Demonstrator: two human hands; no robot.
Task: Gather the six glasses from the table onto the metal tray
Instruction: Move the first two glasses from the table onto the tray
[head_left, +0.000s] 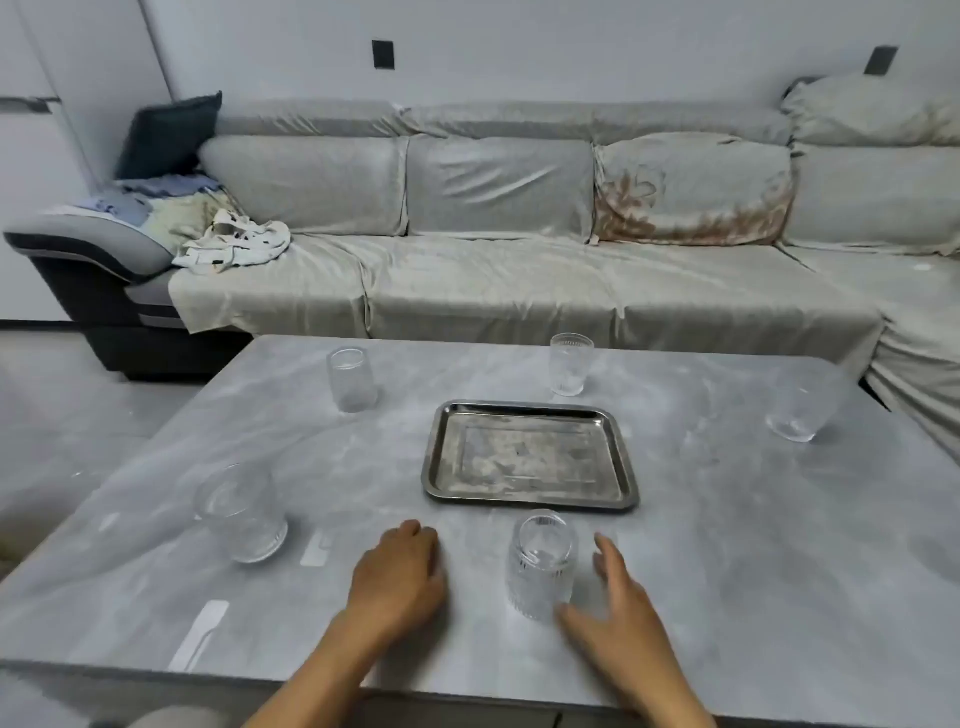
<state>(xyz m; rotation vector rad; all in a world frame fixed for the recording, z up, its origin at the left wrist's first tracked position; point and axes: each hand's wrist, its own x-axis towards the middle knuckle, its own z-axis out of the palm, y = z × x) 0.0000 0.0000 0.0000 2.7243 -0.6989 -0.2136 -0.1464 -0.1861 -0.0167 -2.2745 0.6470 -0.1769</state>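
Note:
An empty metal tray (530, 499) lies in the middle of the grey table (753, 571). Clear glasses stand around it: a ribbed glass (541, 566) just in front of the tray, a wide glass (241, 512) at the near left, a frosted glass (351, 379) at the far left, a ribbed glass (570, 364) behind the tray, and a glass (797, 408) at the far right. My right hand (615, 608) is spread open beside the near ribbed glass, thumb and fingers on either side, not closed. My left hand (397, 577) rests loosely curled on the table, holding nothing.
A long covered sofa (493, 280) runs behind the table and wraps round on the right. Crumpled cloths (234, 241) lie at its left end. The table's near edge is just below my forearms. Floor shows to the left of the table.

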